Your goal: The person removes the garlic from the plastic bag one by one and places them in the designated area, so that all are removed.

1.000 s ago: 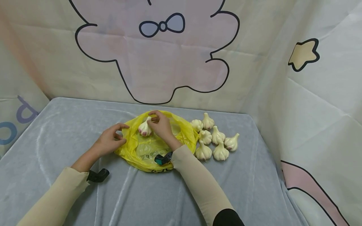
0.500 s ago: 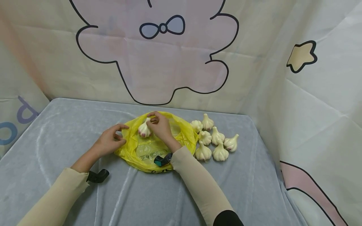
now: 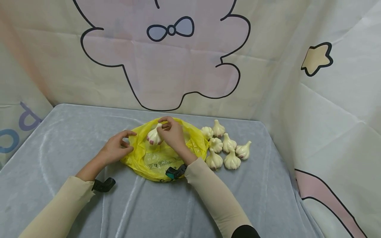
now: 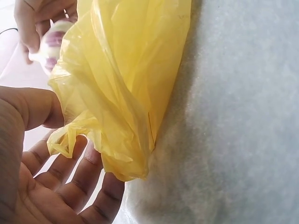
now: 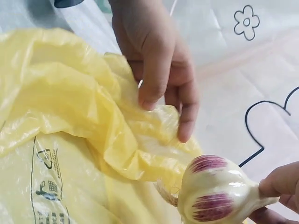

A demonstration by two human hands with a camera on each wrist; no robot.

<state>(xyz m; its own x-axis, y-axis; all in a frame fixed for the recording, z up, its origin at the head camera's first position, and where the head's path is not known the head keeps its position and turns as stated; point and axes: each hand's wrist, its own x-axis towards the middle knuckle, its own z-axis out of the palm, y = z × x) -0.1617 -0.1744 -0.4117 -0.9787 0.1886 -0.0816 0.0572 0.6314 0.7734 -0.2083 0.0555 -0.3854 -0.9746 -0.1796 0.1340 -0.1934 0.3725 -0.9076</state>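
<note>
My right hand (image 3: 173,134) pinches a garlic bulb (image 3: 154,136) by its stem, above the opening of a yellow plastic bag (image 3: 140,168). In the right wrist view the white, purple-striped garlic bulb (image 5: 212,189) hangs tilted, its roots toward the bag. At the bag's left rim, my left hand (image 3: 116,147) has its thumb and fingers on either side of the crumpled plastic. The left wrist view shows that rim of the yellow bag (image 4: 117,93) between the thumb and curled fingers of the left hand (image 4: 56,186).
Several garlic bulbs (image 3: 229,143) lie clustered right of the bag, the nearest ones close to its edge. A grey cloth covers the table (image 3: 143,208). Behind it hangs a printed curtain (image 3: 268,66). Each wrist wears a black strap (image 3: 103,185).
My right hand has shifted slightly right, carrying the garlic bulb with it. The left hand and the bag stay nearly where they were.
</note>
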